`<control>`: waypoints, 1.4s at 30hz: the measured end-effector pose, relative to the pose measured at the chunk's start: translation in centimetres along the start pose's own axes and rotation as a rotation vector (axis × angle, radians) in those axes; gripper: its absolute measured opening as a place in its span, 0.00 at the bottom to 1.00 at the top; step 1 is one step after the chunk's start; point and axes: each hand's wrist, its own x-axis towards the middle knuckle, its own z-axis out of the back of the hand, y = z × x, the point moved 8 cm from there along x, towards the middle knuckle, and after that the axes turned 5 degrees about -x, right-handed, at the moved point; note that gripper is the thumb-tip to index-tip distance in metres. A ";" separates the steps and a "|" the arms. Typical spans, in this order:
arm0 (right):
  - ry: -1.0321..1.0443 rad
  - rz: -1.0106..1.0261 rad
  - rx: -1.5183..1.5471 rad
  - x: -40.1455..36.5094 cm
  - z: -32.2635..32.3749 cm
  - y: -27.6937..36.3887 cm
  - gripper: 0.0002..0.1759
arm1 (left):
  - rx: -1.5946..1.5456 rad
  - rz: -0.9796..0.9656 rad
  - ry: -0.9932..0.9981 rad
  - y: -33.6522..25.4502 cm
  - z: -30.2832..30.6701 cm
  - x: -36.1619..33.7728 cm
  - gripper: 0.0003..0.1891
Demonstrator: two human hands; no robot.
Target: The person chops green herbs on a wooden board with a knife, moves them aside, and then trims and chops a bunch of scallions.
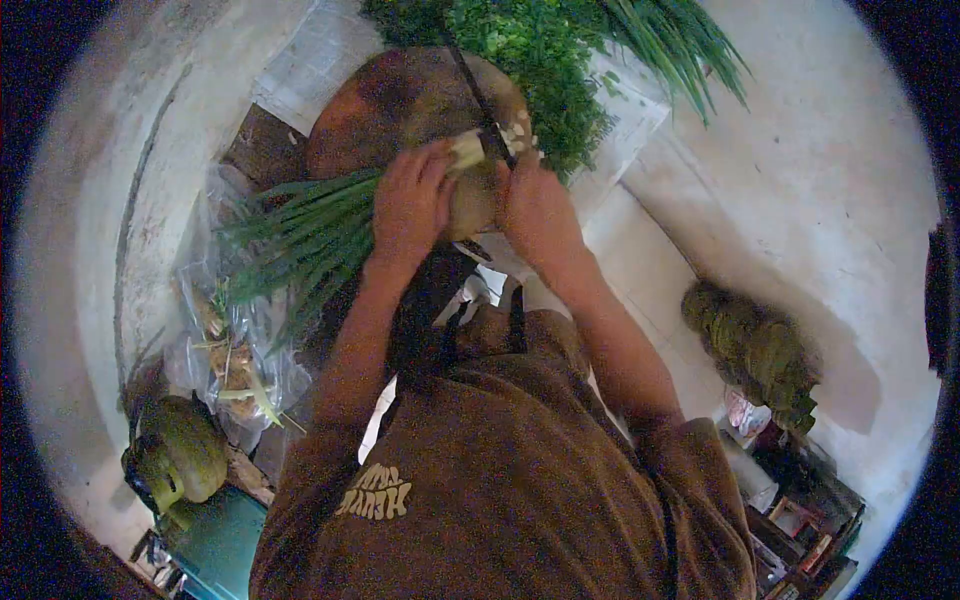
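Note:
My left hand (412, 200) is closed around a bunch of green onions (320, 225), holding it on a round wooden cutting board (375, 110). The white ends (467, 150) point right, and the long green leaves spread out to the left, past the board's edge. In my right hand (537, 205) is a knife (478, 95), its dark blade slanting up and away across the board, right beside the white ends. Small pale cut pieces (520, 130) lie at the blade's right side. The knife's handle is hidden by my fingers.
Chopped greens (530, 50) are heaped beyond the board, with more long green onions (680, 45) at the far right. A clear plastic bag (235, 365) with scraps lies at left, above a green fruit (180, 450). A bundle of dull green leaves (750, 350) is at right.

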 end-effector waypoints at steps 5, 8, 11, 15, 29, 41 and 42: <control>-0.041 0.009 0.028 0.5 4.2 -0.3 0.19 | 0.005 0.024 -0.048 1.1 0.1 2.3 0.15; -0.156 0.058 0.057 -0.5 8.3 -0.8 0.18 | 0.102 -0.037 -0.127 -0.4 0.9 3.0 0.14; -0.199 -0.007 0.165 -2.0 10.5 -2.9 0.15 | 0.096 -0.161 -0.097 -4.5 0.3 3.5 0.12; -0.156 -0.176 0.239 -3.8 10.8 -6.4 0.14 | 0.045 -0.215 -0.021 -7.9 -2.8 4.6 0.10; -0.074 -0.239 0.273 -5.3 10.8 -9.4 0.15 | -0.121 -0.049 0.084 -7.6 -2.5 6.9 0.09; 0.282 -0.135 0.079 -8.1 7.1 -7.6 0.16 | -0.118 0.024 -0.104 -4.6 0.9 1.1 0.09; 0.303 -0.140 0.086 -8.6 6.8 -7.7 0.17 | -0.088 0.034 -0.106 -4.5 0.4 0.7 0.09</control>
